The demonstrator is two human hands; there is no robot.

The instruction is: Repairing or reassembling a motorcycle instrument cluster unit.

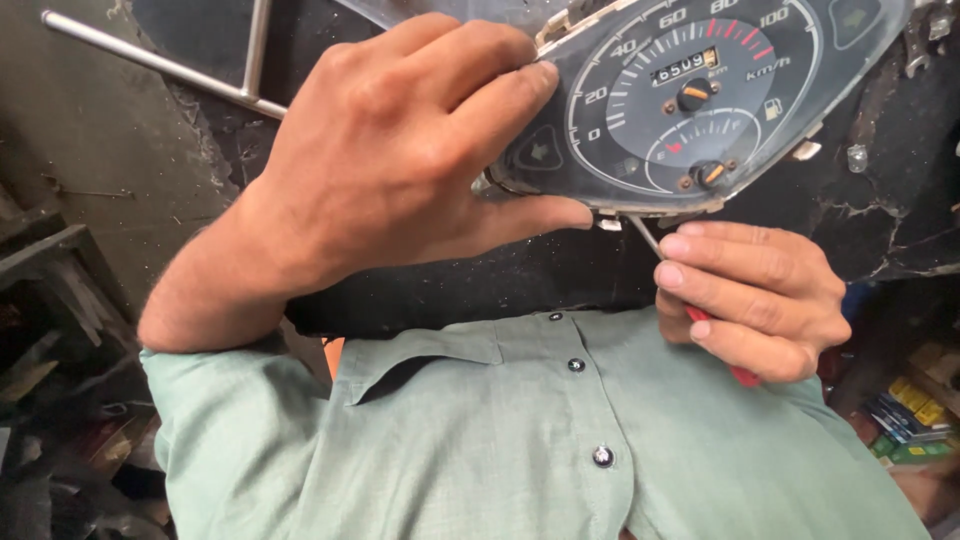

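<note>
Our left hand (400,150) grips the gauge cluster (690,100) by its left edge, fingers over the lens, thumb beneath. Our right hand (755,300) is closed on a red-handled screwdriver (715,340), its shaft angled up to the cluster's lower rim. The cluster sits up top, above our green shirt (520,440).

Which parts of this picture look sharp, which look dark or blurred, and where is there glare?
Head view: left hand, right hand and gauge cluster are sharp; faint glare on its clear cover; the shelves at left sit in deep shadow; the boxes look soft.
</note>
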